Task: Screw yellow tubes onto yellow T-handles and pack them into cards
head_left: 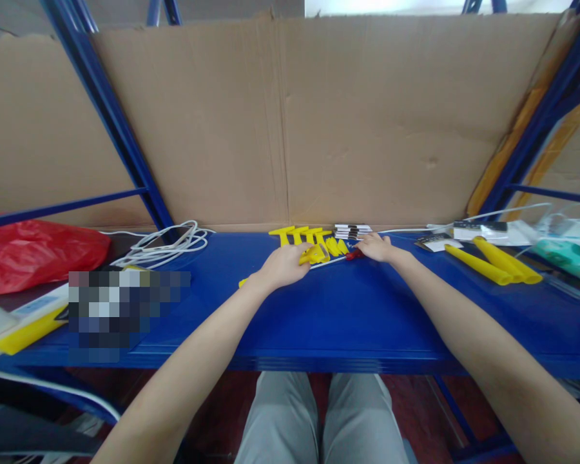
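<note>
My left hand [287, 265] is closed around a yellow plastic piece [314, 255] over the middle of the blue table. Just behind it stands a row of yellow T-shaped plastic pieces [297, 233]. Short yellow pieces [337, 247] lie to their right. A screwdriver with a red handle [354, 254] rests between my hands, its shaft pointing left. My right hand [376, 247] reaches down beside that handle with its fingers drawn together. Small bits lie by the fingertips, too small to make out. Behind them is a stack of flat black-and-white items [352, 231].
Yellow tubes [507, 261] and a green-and-white packet [568, 258] lie at the right. At the left are a coiled white cable [186, 241], a red plastic bag [38, 251] and a blurred-out object [116, 309]. Cardboard [367, 116] walls the back between blue posts [111, 122].
</note>
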Tool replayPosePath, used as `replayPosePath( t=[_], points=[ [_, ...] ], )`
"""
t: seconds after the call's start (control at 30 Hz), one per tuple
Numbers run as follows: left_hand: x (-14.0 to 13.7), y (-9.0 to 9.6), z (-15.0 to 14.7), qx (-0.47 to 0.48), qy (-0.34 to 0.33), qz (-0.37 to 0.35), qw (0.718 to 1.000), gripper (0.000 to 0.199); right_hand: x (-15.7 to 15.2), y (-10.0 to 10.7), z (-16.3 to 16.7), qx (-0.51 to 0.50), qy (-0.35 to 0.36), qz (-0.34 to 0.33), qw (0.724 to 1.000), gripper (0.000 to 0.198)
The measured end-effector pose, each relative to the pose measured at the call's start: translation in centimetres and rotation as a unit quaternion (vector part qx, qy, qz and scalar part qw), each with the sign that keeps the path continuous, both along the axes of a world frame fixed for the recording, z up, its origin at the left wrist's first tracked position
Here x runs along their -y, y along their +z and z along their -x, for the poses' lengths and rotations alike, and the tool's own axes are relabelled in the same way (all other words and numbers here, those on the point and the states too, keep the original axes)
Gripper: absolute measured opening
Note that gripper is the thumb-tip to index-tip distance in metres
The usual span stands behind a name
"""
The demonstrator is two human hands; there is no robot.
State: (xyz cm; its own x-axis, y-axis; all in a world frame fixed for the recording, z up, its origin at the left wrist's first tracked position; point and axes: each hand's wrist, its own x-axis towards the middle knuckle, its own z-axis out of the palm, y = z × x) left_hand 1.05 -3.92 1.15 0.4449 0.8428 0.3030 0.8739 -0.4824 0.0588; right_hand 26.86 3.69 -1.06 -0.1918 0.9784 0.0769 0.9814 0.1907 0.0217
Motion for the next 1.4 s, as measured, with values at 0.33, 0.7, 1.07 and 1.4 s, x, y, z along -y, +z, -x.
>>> replayPosePath(
  t=[0.33,0.7,1.07,1.4],
  points=[
    [0.3,0.1,-0.2,-0.017,-0.001,-0.006,1.0,0.051,-0.4,-0.4,0.3,-0.014,-0.013,-0.001,1.0,0.045],
    [0.2,0.5,0.3,-0.006,0.009,0.011,1.0,0.048,0.9,1.5,-0.9,-0.136,-0.037,-0.071,0.988,0.048],
    [-0.2,0.4,0.7,-0.003,0.01,0.005,1.0,0.048,0.7,-0.2,-0.4,-0.043,0.002,-0.047,0.998,0.044],
    [0.2,0.7,0.5,0.028,0.016,0.028,0.999,0.05,0.4,-0.5,-0.4,-0.034,-0.003,-0.021,0.999,0.047]
  ],
)
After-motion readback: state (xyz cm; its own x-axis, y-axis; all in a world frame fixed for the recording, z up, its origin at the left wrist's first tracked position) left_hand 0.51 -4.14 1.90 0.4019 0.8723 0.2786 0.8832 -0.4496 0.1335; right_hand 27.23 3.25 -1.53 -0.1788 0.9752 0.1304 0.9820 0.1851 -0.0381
